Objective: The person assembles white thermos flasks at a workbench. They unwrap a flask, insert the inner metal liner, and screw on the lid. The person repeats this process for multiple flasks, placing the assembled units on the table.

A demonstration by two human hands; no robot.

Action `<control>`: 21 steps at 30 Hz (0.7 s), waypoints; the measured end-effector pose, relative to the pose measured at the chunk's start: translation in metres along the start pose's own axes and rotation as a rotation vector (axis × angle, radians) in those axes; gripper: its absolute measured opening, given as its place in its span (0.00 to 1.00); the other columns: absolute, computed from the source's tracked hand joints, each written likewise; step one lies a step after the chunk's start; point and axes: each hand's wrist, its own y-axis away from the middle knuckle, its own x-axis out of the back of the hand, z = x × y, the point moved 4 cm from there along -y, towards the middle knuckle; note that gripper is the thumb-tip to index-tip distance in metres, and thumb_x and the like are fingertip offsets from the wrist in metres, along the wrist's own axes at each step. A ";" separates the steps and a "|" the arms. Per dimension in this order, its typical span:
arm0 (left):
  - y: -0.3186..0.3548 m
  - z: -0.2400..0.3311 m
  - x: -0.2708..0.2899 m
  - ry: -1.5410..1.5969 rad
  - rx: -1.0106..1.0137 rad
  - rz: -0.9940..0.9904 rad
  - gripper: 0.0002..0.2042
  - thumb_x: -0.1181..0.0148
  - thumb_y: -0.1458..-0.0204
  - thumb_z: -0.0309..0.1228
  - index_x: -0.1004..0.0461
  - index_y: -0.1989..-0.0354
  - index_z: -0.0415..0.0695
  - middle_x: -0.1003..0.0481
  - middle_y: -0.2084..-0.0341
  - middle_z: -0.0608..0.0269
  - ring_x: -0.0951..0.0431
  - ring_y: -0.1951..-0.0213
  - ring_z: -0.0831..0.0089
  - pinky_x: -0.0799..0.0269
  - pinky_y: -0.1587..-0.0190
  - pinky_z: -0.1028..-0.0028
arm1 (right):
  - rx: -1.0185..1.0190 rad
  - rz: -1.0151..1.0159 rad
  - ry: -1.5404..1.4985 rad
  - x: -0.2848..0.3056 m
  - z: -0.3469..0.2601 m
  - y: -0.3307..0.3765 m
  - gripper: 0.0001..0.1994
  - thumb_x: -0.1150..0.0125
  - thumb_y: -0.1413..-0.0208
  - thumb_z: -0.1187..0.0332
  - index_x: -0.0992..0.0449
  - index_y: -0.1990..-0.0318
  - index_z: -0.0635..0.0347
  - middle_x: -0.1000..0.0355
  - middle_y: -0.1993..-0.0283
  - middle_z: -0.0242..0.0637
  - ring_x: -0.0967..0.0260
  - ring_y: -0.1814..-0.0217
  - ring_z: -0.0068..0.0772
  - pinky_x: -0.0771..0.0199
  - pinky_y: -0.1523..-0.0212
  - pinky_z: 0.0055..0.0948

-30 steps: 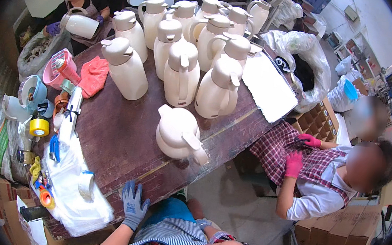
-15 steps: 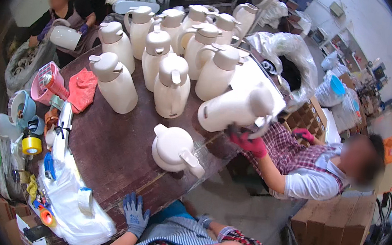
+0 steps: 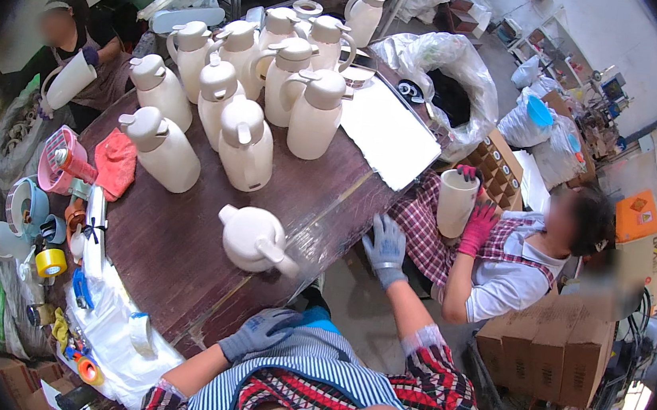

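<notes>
My left hand [image 3: 260, 334], in a grey work glove, lies at the table's near edge against my apron, fingers extended and holding nothing. Fingers apart, my right hand [image 3: 386, 247] in a matching glove is at the right edge of the dark brown table [image 3: 172, 245], also without anything in it. Nearest to both hands is a white vacuum jug [image 3: 249, 237], its lid and handle toward me. Farther back several more white jugs [image 3: 247, 144] with beige lids stand grouped. A white sheet [image 3: 388, 131] lies right of them.
At right a person in pink gloves holds a white cylindrical vessel [image 3: 457, 204] beside a divided carton [image 3: 488, 170]. Another person at far left handles a white jug [image 3: 69, 82]. Clear plastic bags [image 3: 115, 335], a red cloth [image 3: 114, 164] and yellow tape [image 3: 51, 262] line the left side.
My right hand has come up from beside my body to the table's right edge. My left hand has drawn back toward my apron. The person at right now has a vessel off the table.
</notes>
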 end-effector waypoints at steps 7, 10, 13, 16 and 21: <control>-0.173 0.020 -0.022 0.227 0.109 0.083 0.20 0.46 0.37 0.34 0.30 0.37 0.42 0.28 0.43 0.48 0.28 0.39 0.55 0.35 0.36 0.63 | 0.171 -0.024 0.275 -0.109 0.045 -0.182 0.28 0.44 0.41 0.62 0.36 0.32 0.46 0.33 0.39 0.44 0.33 0.40 0.46 0.35 0.44 0.57; -0.234 0.013 -0.027 0.383 0.266 0.297 0.19 0.47 0.35 0.34 0.30 0.39 0.39 0.27 0.43 0.50 0.28 0.40 0.61 0.36 0.36 0.66 | -0.128 -0.459 0.159 -0.128 0.075 -0.199 0.27 0.48 0.39 0.63 0.37 0.30 0.44 0.31 0.43 0.43 0.28 0.46 0.44 0.29 0.52 0.60; -0.296 -0.015 -0.033 0.601 0.373 0.507 0.19 0.48 0.33 0.34 0.30 0.39 0.36 0.27 0.43 0.53 0.29 0.40 0.65 0.36 0.36 0.68 | -0.024 -0.395 0.194 -0.153 0.102 -0.201 0.27 0.47 0.39 0.62 0.37 0.31 0.44 0.30 0.50 0.40 0.26 0.54 0.39 0.22 0.66 0.49; -0.362 -0.058 -0.028 0.916 0.391 0.682 0.21 0.50 0.32 0.35 0.35 0.35 0.37 0.32 0.38 0.53 0.33 0.36 0.65 0.41 0.32 0.67 | 0.132 -0.277 0.238 -0.156 0.118 -0.213 0.24 0.47 0.40 0.65 0.34 0.35 0.46 0.28 0.57 0.38 0.25 0.60 0.37 0.20 0.73 0.38; -0.470 -0.112 -0.018 1.521 0.312 0.627 0.35 0.54 0.33 0.52 0.51 0.26 0.41 0.47 0.28 0.51 0.44 0.29 0.58 0.48 0.28 0.60 | 0.226 -0.452 -0.085 -0.160 0.166 -0.254 0.20 0.44 0.45 0.68 0.30 0.43 0.49 0.23 0.60 0.45 0.22 0.59 0.48 0.20 0.61 0.42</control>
